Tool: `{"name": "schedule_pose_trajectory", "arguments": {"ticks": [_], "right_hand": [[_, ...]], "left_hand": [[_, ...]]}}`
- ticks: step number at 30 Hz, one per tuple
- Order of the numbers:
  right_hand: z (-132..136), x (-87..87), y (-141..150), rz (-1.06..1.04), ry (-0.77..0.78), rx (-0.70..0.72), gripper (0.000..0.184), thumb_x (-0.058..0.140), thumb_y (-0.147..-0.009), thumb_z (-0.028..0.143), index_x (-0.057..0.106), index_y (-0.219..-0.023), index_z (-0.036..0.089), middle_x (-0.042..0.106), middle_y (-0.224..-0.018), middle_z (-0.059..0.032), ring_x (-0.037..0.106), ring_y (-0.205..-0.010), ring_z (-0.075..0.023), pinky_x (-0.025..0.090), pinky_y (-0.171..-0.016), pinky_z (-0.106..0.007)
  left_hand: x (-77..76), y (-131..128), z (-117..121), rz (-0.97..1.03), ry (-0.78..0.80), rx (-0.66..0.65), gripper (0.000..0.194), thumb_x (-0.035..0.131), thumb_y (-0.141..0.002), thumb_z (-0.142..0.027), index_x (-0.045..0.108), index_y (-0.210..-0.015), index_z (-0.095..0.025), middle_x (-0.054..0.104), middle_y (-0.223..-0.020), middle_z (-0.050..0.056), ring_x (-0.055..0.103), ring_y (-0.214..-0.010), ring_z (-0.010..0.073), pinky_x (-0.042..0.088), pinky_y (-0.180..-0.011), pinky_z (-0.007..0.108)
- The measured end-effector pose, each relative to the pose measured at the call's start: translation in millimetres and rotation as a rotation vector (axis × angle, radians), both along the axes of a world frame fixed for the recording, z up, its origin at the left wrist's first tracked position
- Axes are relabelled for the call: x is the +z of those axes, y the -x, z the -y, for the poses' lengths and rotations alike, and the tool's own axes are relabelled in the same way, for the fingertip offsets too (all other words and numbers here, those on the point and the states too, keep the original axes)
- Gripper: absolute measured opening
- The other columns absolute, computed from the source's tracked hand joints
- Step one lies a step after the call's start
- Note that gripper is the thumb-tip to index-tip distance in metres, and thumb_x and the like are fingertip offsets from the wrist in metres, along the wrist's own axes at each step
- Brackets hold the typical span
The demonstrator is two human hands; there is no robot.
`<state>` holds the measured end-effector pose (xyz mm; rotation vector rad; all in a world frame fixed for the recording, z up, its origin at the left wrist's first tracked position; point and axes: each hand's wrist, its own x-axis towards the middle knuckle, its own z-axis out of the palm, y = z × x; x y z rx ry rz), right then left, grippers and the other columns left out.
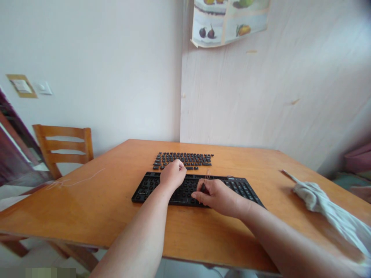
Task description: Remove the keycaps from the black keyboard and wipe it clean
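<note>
A black keyboard base [145,189] with its keycaps taken off lies on the wooden table [95,200]. Behind it, the loose black keycaps [191,158] are laid out in rows. My left hand [173,174] is curled closed at the near edge of those keycaps, above the keyboard's far edge; what its fingers hold, if anything, is hidden. My right hand [217,197] rests on the middle of the keyboard, fingers pinched on a small thin tool whose wiry end sticks up.
A crumpled white cloth [319,200] lies at the table's right side. A wooden chair [62,148] stands at the far left corner. Walls close off the back and right, with a fruit poster [228,19] above.
</note>
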<state>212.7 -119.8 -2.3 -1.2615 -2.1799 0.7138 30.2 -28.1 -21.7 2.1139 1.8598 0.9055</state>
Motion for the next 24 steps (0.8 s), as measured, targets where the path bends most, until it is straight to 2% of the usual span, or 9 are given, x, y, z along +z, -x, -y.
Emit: {"name": "schedule_pose_trajectory", "arguments": {"ticks": [5, 10, 20, 24], "right_hand": [[-6.3, -14.3, 4.6, -0.04, -0.024, -0.088, 0.032, 0.053, -0.087, 0.045, 0.051, -0.068, 0.02, 0.048, -0.052, 0.0044, 0.039, -0.049, -0.0087, 0.028, -0.046, -0.021], [-6.3, -20.3, 7.2, -0.031, -0.122, -0.176, 0.039, 0.053, -0.085, 0.053, 0.051, -0.065, 0.02, 0.048, -0.053, 0.0038, 0.04, -0.05, -0.0095, 0.03, -0.05, -0.022], [-7.3, -17.7, 5.6, -0.06, -0.098, -0.101, 0.034, 0.056, -0.084, 0.049, 0.056, -0.067, 0.019, 0.052, -0.054, 0.0034, 0.042, -0.05, -0.0092, 0.03, -0.047, -0.021], [-8.6, -20.2, 5.2, -0.088, -0.088, -0.129, 0.035, 0.056, -0.085, 0.048, 0.057, -0.066, 0.019, 0.056, -0.055, 0.0019, 0.043, -0.049, -0.009, 0.031, -0.047, -0.021]], "left_hand": [[1.6, -0.3, 1.7, -0.001, 0.017, -0.004, 0.015, 0.05, -0.082, -0.029, 0.064, -0.087, -0.025, 0.071, -0.091, 0.002, 0.062, -0.082, 0.0181, 0.039, -0.063, 0.026], [6.2, -1.4, 5.4, -0.005, 0.032, 0.0, 0.015, 0.051, -0.082, -0.027, 0.064, -0.086, -0.024, 0.071, -0.09, 0.003, 0.062, -0.082, 0.0178, 0.04, -0.064, 0.026], [0.6, -1.4, 2.5, -0.002, 0.012, 0.004, 0.015, 0.05, -0.082, -0.028, 0.064, -0.086, -0.024, 0.071, -0.09, 0.003, 0.062, -0.081, 0.0179, 0.04, -0.064, 0.026], [1.4, -1.4, 3.1, 0.001, 0.011, 0.007, 0.013, 0.051, -0.082, -0.027, 0.063, -0.084, -0.025, 0.071, -0.089, 0.002, 0.061, -0.08, 0.0179, 0.04, -0.063, 0.026]]}}
